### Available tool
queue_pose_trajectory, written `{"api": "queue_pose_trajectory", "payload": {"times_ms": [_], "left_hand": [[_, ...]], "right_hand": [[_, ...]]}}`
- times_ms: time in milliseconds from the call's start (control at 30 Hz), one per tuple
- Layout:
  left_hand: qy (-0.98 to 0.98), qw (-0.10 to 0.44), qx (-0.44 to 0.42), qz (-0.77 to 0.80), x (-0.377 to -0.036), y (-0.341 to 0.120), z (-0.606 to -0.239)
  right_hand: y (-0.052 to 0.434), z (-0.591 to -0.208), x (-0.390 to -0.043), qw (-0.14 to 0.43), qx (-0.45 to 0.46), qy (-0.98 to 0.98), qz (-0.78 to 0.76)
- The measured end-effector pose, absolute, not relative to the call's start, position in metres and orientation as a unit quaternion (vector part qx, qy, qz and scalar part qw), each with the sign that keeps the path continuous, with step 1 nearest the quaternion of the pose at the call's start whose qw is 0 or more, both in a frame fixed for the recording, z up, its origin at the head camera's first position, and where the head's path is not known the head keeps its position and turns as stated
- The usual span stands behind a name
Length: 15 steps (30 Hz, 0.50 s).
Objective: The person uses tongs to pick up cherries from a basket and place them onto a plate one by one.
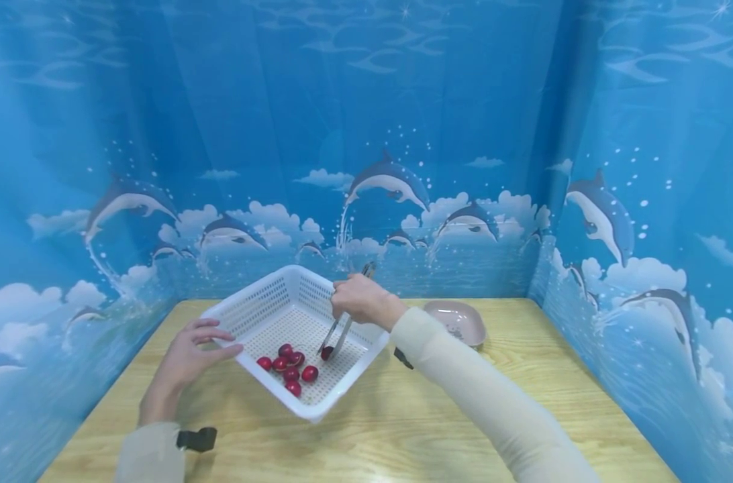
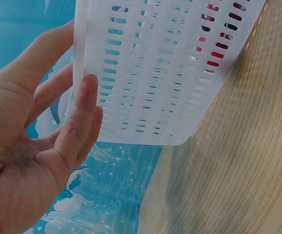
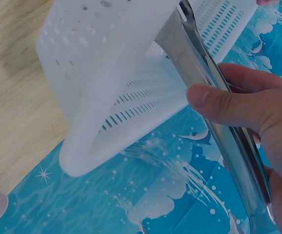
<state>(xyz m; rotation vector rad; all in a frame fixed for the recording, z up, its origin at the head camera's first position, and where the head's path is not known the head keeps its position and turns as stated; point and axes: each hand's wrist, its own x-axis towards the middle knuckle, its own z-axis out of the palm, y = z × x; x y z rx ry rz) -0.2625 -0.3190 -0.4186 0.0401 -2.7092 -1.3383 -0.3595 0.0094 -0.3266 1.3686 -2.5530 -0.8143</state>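
A white perforated plastic basket (image 1: 294, 315) stands in front of me, with several shiny dark-red cherries (image 1: 290, 376) gathered toward its near corner. At its left rim, my left hand (image 1: 188, 355) grips the edge between thumb and fingers. The left wrist view shows this hand (image 2: 43, 126) against the slotted basket wall (image 2: 146, 73). Over the basket's right side, my right hand (image 1: 363, 300) holds metal tongs (image 1: 344, 333) pointing down into it. A single cherry (image 1: 327, 353) sits between the tong tips. In the right wrist view, the thumb presses along the tongs (image 3: 214, 112); their tips are hidden.
A shallow pinkish dish (image 1: 457, 318) sits on the wooden table (image 1: 511, 402) right of the basket, partly behind my right sleeve. Blue dolphin-printed curtains (image 1: 270, 134) enclose the table at the back and both sides.
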Motion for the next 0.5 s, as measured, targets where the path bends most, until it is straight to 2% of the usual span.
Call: {"api": "queue_pose_trajectory", "payload": {"times_ms": [500], "left_hand": [[-0.895, 0.059, 0.011, -0.441, -0.2622, -0.3191, -0.4163]], "right_hand": [[0.0156, -0.3267, -0.3617, 0.091, 0.456, -0.848, -0.254]]}}
